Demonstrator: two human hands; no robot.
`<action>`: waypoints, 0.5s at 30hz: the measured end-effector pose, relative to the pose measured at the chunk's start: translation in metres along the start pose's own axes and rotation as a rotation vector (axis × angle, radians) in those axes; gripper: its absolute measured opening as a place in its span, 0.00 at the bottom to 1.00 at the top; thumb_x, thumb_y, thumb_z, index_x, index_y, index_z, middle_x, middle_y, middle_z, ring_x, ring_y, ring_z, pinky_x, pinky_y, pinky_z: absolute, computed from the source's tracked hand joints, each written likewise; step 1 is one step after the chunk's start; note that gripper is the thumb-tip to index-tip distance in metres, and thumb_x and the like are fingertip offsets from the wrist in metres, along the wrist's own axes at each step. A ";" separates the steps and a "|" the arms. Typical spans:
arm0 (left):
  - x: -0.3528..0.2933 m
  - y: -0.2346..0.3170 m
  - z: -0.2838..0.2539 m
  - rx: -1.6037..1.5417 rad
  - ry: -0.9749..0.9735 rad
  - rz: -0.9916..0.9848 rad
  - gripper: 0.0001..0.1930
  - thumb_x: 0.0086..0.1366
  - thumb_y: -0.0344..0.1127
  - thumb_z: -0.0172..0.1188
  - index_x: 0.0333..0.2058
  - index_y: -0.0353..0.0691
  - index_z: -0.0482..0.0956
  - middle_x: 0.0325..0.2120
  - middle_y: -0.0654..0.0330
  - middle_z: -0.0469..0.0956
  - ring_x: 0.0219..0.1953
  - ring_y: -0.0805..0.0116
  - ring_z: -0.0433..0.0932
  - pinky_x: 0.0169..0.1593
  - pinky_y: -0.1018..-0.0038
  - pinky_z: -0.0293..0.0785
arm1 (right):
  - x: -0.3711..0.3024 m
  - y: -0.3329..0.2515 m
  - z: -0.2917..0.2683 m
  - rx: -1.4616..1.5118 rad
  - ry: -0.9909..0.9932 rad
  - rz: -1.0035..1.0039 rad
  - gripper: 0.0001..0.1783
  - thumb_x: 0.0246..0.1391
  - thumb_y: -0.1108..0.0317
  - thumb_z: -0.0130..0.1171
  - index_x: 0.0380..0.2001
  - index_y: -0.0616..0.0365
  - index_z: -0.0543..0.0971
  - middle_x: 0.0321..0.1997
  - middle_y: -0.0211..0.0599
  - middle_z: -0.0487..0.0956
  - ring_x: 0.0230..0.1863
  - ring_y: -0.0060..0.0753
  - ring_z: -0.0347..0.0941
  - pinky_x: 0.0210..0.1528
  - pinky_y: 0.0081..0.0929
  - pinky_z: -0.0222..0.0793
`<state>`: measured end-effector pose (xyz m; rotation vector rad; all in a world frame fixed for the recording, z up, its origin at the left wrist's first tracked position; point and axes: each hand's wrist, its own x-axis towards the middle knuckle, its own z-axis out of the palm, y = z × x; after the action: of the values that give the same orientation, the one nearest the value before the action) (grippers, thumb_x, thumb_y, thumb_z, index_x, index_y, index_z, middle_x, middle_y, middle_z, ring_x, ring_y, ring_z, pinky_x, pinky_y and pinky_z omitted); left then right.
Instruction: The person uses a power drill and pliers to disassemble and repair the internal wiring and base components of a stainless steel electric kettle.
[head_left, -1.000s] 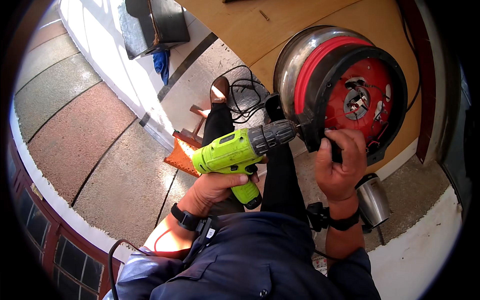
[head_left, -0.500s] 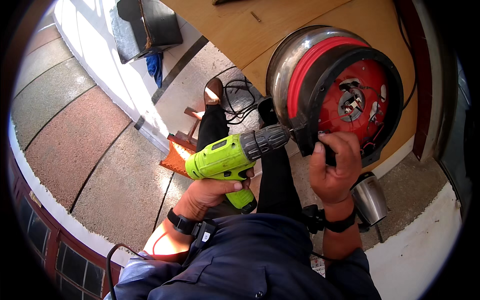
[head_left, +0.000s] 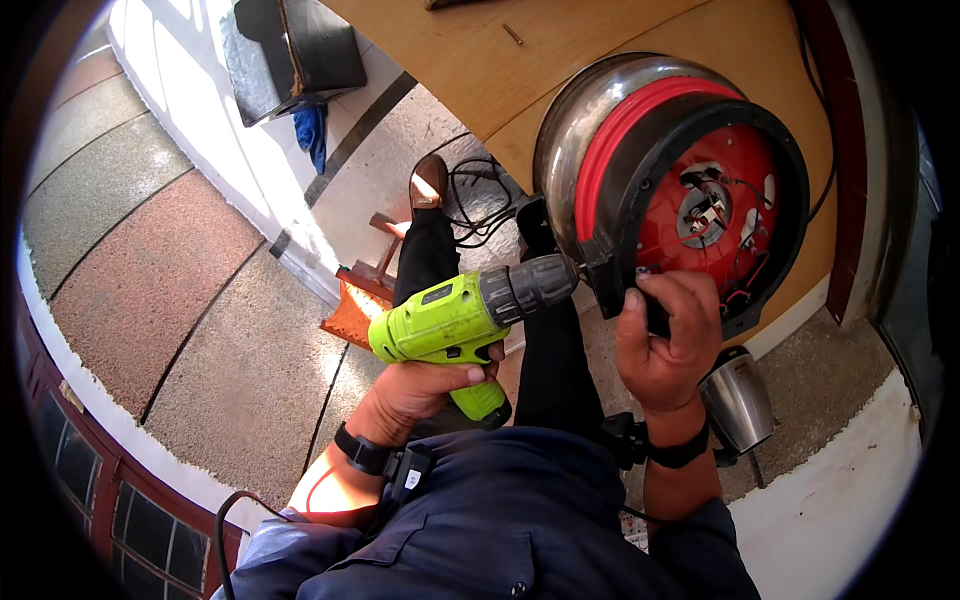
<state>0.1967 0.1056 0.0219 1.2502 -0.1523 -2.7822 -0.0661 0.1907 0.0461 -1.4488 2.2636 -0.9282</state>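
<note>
A lime-green cordless drill (head_left: 440,315) sits in my left hand (head_left: 425,388), which is wrapped round its grip. Its black chuck (head_left: 535,290) points right, with the bit's tip at a black block (head_left: 602,278) on the rim of a round appliance. That appliance lies on its side, with a shiny metal body (head_left: 570,150), a red band (head_left: 610,140) and a black base ring (head_left: 790,160). Inside the ring, the red underside (head_left: 665,200) shows wires and a central fitting. My right hand (head_left: 672,335) is closed at the block's right side, thumb and forefinger close together; what they pinch is hard to make out.
The appliance rests on a wooden table (head_left: 470,60), where a small screw (head_left: 513,34) lies. A metal cup-like vessel (head_left: 738,400) stands beyond my right wrist. On the floor are black cables (head_left: 480,200), an orange-topped stool (head_left: 355,310) and a dark box (head_left: 300,50) with a blue cloth (head_left: 310,135).
The drill and both hands have shifted very slightly left, and the appliance has moved a touch to the right. Both hands keep the same holds.
</note>
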 end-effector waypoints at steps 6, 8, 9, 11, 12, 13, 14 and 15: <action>-0.003 0.000 0.008 0.021 0.105 -0.009 0.31 0.51 0.24 0.72 0.55 0.38 0.74 0.43 0.54 0.81 0.40 0.61 0.80 0.47 0.65 0.77 | 0.001 -0.001 0.000 0.001 0.007 -0.003 0.17 0.44 0.79 0.68 0.39 0.55 0.79 0.36 0.37 0.76 0.32 0.41 0.77 0.33 0.33 0.75; -0.004 0.000 0.006 0.020 0.102 -0.002 0.31 0.51 0.24 0.71 0.56 0.38 0.74 0.43 0.54 0.81 0.40 0.61 0.80 0.47 0.66 0.77 | 0.001 -0.001 0.000 0.010 0.008 -0.002 0.17 0.44 0.80 0.68 0.39 0.55 0.79 0.36 0.37 0.76 0.32 0.41 0.77 0.33 0.33 0.75; -0.004 0.000 0.006 0.023 0.106 -0.002 0.31 0.51 0.24 0.72 0.56 0.38 0.74 0.43 0.54 0.81 0.40 0.61 0.80 0.47 0.66 0.77 | 0.001 -0.001 0.000 0.007 0.009 0.002 0.17 0.44 0.80 0.68 0.39 0.55 0.79 0.36 0.36 0.76 0.32 0.41 0.77 0.33 0.32 0.74; -0.004 -0.001 0.005 0.030 0.113 -0.002 0.30 0.51 0.25 0.72 0.55 0.38 0.74 0.43 0.54 0.81 0.40 0.61 0.80 0.47 0.66 0.77 | 0.001 -0.001 0.000 0.002 0.011 0.012 0.16 0.44 0.81 0.68 0.39 0.55 0.80 0.36 0.36 0.77 0.32 0.41 0.77 0.33 0.32 0.74; -0.004 0.000 0.004 0.016 0.084 0.003 0.29 0.53 0.23 0.71 0.55 0.37 0.75 0.43 0.55 0.81 0.42 0.63 0.80 0.48 0.67 0.77 | 0.001 -0.001 0.000 0.015 0.012 0.021 0.16 0.44 0.81 0.68 0.38 0.55 0.80 0.36 0.37 0.77 0.32 0.41 0.77 0.34 0.32 0.74; -0.004 0.000 0.002 0.002 0.054 0.010 0.27 0.54 0.22 0.70 0.55 0.37 0.75 0.44 0.55 0.81 0.44 0.64 0.80 0.49 0.68 0.77 | 0.001 -0.001 0.000 0.028 0.013 0.029 0.16 0.44 0.81 0.68 0.38 0.56 0.80 0.36 0.37 0.77 0.32 0.41 0.77 0.34 0.32 0.74; -0.003 0.000 0.001 -0.012 0.024 0.016 0.26 0.56 0.20 0.69 0.54 0.37 0.76 0.44 0.56 0.82 0.46 0.65 0.80 0.51 0.69 0.77 | 0.001 -0.001 0.000 0.040 0.014 0.037 0.16 0.44 0.82 0.68 0.38 0.56 0.80 0.36 0.37 0.77 0.32 0.41 0.77 0.34 0.32 0.74; -0.003 0.001 0.001 -0.010 0.026 0.017 0.26 0.56 0.21 0.69 0.54 0.37 0.76 0.44 0.56 0.82 0.46 0.65 0.80 0.51 0.69 0.77 | 0.001 -0.001 0.000 0.043 0.015 0.038 0.16 0.44 0.82 0.68 0.38 0.56 0.80 0.36 0.37 0.77 0.32 0.41 0.78 0.34 0.32 0.74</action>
<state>0.1979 0.1054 0.0252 1.2761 -0.1458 -2.7480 -0.0658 0.1893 0.0464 -1.3799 2.2592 -0.9733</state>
